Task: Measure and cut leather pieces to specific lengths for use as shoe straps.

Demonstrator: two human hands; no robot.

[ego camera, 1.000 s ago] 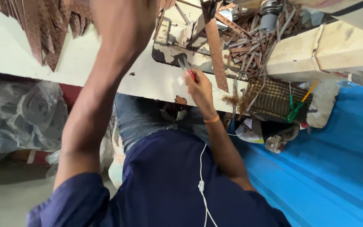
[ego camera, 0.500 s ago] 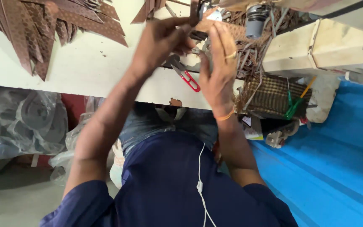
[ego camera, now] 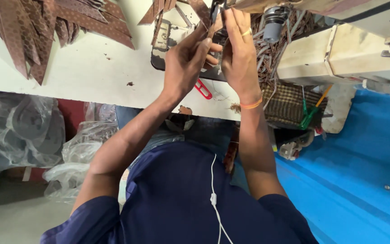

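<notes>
We look down over our own chest at both hands raised to the sewing machine (ego camera: 339,49) at the far edge of the white counter (ego camera: 91,77). Our left hand (ego camera: 186,63) and our right hand (ego camera: 238,54) meet around a narrow brown strip (ego camera: 215,25) near the needle area of the machine. The grip of the left hand is closed, the fingers pinching the near part of the strip from the left side; the grip of the right hand is also closed on the same strip, with the fingers stretched up along it, a ring on one finger and an orange band at the wrist. The strip lies with its long axis pointing away from us, toward the machine head, and it sits between the two hands, so neither hand must reach; the right hand is a little nearer to the needle, the left hand a little nearer to our body. How the strip ends under the machine we cannot tell, because the fingers hide it. Just below the left wrist, red-handled scissors (ego camera: 202,89) rest on the counter, near but not touched. To the far left, a pile of brown patterned pieces (ego camera: 37,31) lies well apart from the hands. A tangle of brown scraps (ego camera: 271,58) lies beside the right hand.
</notes>
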